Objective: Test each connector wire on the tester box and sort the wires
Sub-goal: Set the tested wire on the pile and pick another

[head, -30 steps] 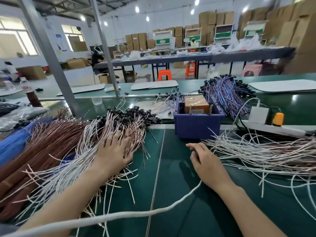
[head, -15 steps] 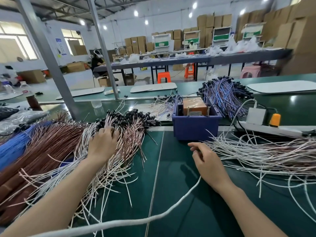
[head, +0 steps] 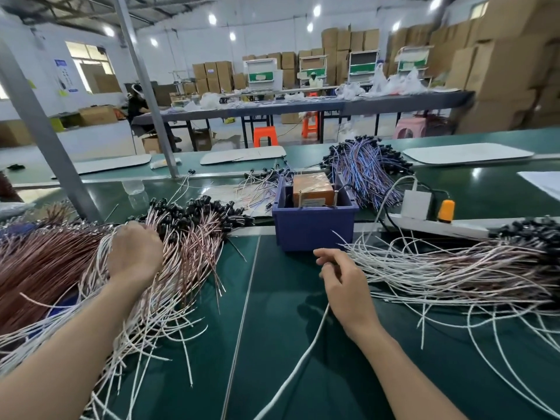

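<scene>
On the left hand (head: 135, 256) the fingers curl into the pink-and-white wires (head: 188, 250), gripping a bunch. The right hand (head: 345, 286) has fingers loosely bent at the white wires' (head: 439, 268) tips; whether they pinch one cannot be told. Just beyond them on the desk (head: 272, 328) sits the tester box (head: 312, 190) in a blue bin (head: 312, 230).

Bench stock, placed from the bin (head: 313, 228):
- The bin is standing mid-table (head: 272, 344), with the tester box (head: 312, 189) sitting inside it.
- The left wire pile (head: 188, 247) is lying left of the bin. The left hand (head: 135, 256) is resting on top, fingers curled into the wires.
- The right wire pile (head: 454, 268) is spreading right of the bin. The right hand (head: 345, 283) is sitting at its tips, just in front of the bin.
- The rear wire bundle (head: 366, 171) is lying behind the bin, to its right.
- The loose wires (head: 260, 186) are lying behind the bin, to its left.
- The power strip (head: 436, 224) is lying right of the bin, behind the right wire pile.
</scene>
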The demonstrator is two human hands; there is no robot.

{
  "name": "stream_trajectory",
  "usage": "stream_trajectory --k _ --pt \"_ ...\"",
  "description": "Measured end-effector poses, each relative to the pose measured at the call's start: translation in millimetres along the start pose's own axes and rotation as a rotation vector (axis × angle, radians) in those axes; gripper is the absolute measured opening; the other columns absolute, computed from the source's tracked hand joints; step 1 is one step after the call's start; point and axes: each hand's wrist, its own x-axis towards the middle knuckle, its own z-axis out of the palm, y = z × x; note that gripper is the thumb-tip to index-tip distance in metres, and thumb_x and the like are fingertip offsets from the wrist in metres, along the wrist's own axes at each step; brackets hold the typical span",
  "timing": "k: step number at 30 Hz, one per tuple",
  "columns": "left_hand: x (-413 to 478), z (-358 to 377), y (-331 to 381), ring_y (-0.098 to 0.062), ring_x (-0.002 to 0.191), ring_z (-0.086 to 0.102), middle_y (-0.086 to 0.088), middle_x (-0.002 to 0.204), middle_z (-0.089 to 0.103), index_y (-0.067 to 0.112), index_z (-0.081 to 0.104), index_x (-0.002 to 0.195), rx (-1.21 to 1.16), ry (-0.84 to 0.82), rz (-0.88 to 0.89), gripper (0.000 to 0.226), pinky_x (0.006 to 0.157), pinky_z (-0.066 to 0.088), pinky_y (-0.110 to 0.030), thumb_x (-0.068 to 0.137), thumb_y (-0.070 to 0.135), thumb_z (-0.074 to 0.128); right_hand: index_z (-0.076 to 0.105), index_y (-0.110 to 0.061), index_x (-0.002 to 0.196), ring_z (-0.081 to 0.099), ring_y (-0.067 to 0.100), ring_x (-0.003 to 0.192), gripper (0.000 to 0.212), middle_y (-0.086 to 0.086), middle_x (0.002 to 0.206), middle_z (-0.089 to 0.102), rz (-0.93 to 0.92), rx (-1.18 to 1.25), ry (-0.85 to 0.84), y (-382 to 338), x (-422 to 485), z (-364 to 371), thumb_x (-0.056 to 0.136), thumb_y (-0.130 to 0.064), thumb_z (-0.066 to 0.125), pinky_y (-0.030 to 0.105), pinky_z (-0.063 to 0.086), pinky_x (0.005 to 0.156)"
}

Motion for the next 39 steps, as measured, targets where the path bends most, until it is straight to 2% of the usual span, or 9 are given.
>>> stream_trajectory --k 4,8,11,18,25,30,34,36,39 --pt "4.2 -3.2 17.8 -0.034 0.082 0.056 -0.023 0.097 0.055 -0.004 0.046 0.116 -0.152 0.036 -0.027 0.03 0.074 0.05 -0.053 0.107 0.022 0.034 0.068 -0.034 0.104 0.064 0.001 0.078 0.035 -0.006 0.099 0.068 0.108 0.189 0.093 0.9 4.1 -6.2 0.101 -0.006 0.047 0.014 0.048 0.07" --pt "9.2 6.0 15.9 -0.03 0.077 0.056 -0.019 0.092 0.058 -0.006 0.031 0.134 0.054 -0.238 -0.101 0.037 0.067 0.042 -0.039 0.103 0.012 0.037 0.069 -0.032 0.103 0.063 0.002 0.075 0.033 -0.004 0.099 0.068 0.15 0.247 0.099 2.7 6.8 -8.5 0.101 -0.006 0.048 0.017 0.051 0.07" --pt "15.2 14.4 6.3 -0.044 0.107 0.057 -0.033 0.122 0.057 -0.003 0.031 0.13 0.116 -0.288 -0.108 0.034 0.091 0.046 -0.048 0.102 0.015 0.036 0.069 -0.032 0.102 0.061 0.002 0.071 0.033 -0.005 0.096 0.068 0.159 0.254 0.085 3.9 8.3 -8.0 0.101 -0.006 0.049 0.016 0.051 0.064" --pt "25.9 20.1 -1.5 -0.039 0.099 0.061 -0.023 0.112 0.064 0.005 0.053 0.115 0.142 -0.186 -0.064 0.029 0.089 0.05 -0.047 0.106 0.031 0.044 0.068 -0.036 0.1 0.062 0.001 0.072 0.031 -0.018 0.091 0.067 0.142 0.164 0.044 8.4 6.8 -6.8 0.102 -0.012 0.049 0.017 0.05 0.066" --pt "40.1 15.1 5.2 -0.045 0.108 0.055 -0.03 0.12 0.057 -0.007 0.058 0.115 -0.194 -0.068 -0.195 0.034 0.095 0.048 -0.05 0.103 0.021 0.042 0.068 -0.036 0.101 0.062 0.001 0.073 0.03 -0.011 0.093 0.067 0.163 0.16 0.042 9.6 7.6 -6.2 0.102 -0.013 0.049 0.016 0.05 0.065" --pt "39.6 12.9 20.4 -0.028 0.08 0.046 -0.016 0.096 0.049 0.002 0.045 0.106 -0.399 -0.037 -0.278 0.022 0.065 0.035 -0.041 0.103 0.018 0.03 0.068 -0.036 0.101 0.062 0.001 0.072 0.03 -0.015 0.09 0.067 0.178 0.172 0.046 9.1 7.8 -6.2 0.102 -0.012 0.048 0.017 0.051 0.065" --pt "40.6 13.3 21.0 -0.016 0.063 0.033 -0.004 0.075 0.039 0.014 0.036 0.076 -0.433 -0.071 -0.216 0.026 0.055 0.026 -0.033 0.101 0.014 0.031 0.068 -0.036 0.101 0.063 0.002 0.073 0.031 -0.017 0.09 0.067 0.185 0.17 0.046 8.9 7.7 -6.0 0.102 -0.013 0.048 0.018 0.052 0.067" --pt "41.6 11.1 16.7 -0.021 0.069 0.043 -0.008 0.081 0.048 0.005 0.047 0.093 -0.365 -0.133 -0.154 0.025 0.058 0.034 -0.035 0.104 0.024 0.035 0.068 -0.037 0.101 0.063 0.003 0.073 0.031 -0.02 0.09 0.067 0.183 0.164 0.045 8.2 7.9 -5.6 0.102 -0.014 0.048 0.017 0.051 0.067" --pt "53.8 12.7 12.6 -0.05 0.105 0.058 -0.034 0.114 0.061 -0.011 0.055 0.12 -0.208 -0.229 -0.089 0.044 0.089 0.047 -0.055 0.101 0.026 0.042 0.068 -0.037 0.101 0.063 0.003 0.073 0.03 -0.02 0.091 0.067 0.188 0.165 0.041 7.1 8.3 -5.2 0.102 -0.014 0.048 0.016 0.05 0.067"
